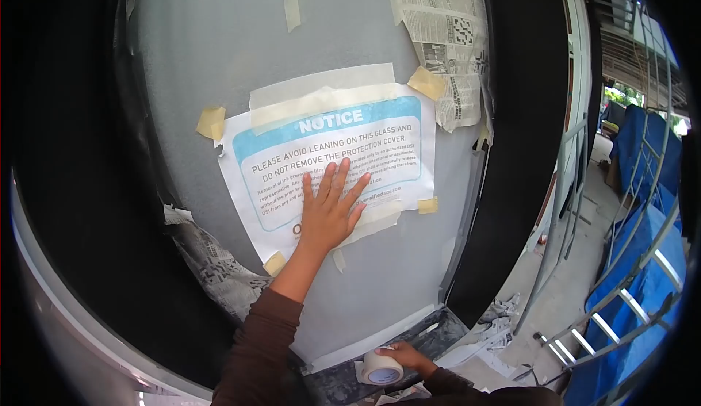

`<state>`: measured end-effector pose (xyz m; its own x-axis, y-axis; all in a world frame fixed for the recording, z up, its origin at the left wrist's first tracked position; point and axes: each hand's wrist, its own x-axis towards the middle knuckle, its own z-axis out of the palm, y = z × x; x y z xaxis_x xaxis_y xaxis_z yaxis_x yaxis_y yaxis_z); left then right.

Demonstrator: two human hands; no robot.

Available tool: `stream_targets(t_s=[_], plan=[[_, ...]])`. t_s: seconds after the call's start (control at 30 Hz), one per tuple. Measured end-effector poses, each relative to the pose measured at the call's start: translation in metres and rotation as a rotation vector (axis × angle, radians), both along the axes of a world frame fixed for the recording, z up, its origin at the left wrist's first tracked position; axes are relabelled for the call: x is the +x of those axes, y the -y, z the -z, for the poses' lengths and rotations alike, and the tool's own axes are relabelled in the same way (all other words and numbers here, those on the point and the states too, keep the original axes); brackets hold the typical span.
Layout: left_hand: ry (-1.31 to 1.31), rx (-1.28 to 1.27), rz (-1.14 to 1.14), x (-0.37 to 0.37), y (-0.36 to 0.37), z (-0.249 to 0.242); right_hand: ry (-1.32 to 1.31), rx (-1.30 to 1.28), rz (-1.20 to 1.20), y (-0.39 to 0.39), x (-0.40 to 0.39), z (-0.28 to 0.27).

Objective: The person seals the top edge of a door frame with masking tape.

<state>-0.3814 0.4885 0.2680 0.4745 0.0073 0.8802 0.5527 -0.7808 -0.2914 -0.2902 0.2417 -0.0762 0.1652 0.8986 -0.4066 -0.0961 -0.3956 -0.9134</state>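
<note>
My left hand (pixel 330 205) lies flat with fingers spread on a white paper notice (pixel 241 158) with a blue border, covering part of its text. The notice hangs slightly tilted on a grey covered glass panel (pixel 219 48). Strips of masking tape (pixel 321 99) run along its top edge, and smaller tape pieces (pixel 427 82) hold its corners. Low down near the bottom of the panel, my right hand (pixel 410 357) grips a roll of masking tape (pixel 382 368), its core facing me.
Newspaper sheets (pixel 449 48) are taped at the panel's upper right, with more crumpled newspaper (pixel 212 267) at lower left. Black frame sections (pixel 522 114) flank the panel. To the right stand metal scaffolding and a ladder (pixel 621 311) before blue tarpaulin (pixel 635 253). Paper scraps (pixel 493 333) litter the floor.
</note>
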Motion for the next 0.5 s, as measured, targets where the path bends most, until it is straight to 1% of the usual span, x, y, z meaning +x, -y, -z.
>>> stream_targets(t_s=[0.03,0.07,0.1,0.17,0.2,0.23,0.3,0.33,0.4,0.5], plan=[[-0.096,-0.01,-0.046,0.006,-0.013,0.002,0.002,0.001,-0.037,-0.002,0.001,0.004],[-0.091,0.0,-0.066,0.006,-0.023,0.005,0.006,-0.013,-0.087,0.001,0.006,0.013],[-0.08,0.025,-0.067,0.004,-0.025,0.007,0.017,0.012,-0.087,0.006,0.01,0.018],[-0.116,-0.049,-0.114,0.001,-0.025,0.012,0.143,-0.009,-0.135,0.013,0.022,0.023],[-0.121,-0.085,-0.125,0.001,-0.019,0.014,0.105,0.008,-0.137,0.018,0.028,0.024],[-0.113,-0.059,-0.125,0.001,-0.01,0.017,0.114,0.034,-0.133,0.022,0.036,0.032],[-0.132,-0.143,-0.135,-0.003,0.011,0.024,0.011,-0.021,-0.037,0.025,0.051,0.042],[-0.134,-0.148,-0.14,-0.004,0.019,0.029,0.02,0.007,-0.034,0.028,0.051,0.025],[-0.114,-0.127,-0.136,-0.004,0.032,0.033,-0.046,0.061,0.112,0.043,0.053,-0.022],[-0.137,-0.171,-0.172,-0.013,0.049,0.045,-0.165,0.133,0.178,0.035,0.066,-0.026]])
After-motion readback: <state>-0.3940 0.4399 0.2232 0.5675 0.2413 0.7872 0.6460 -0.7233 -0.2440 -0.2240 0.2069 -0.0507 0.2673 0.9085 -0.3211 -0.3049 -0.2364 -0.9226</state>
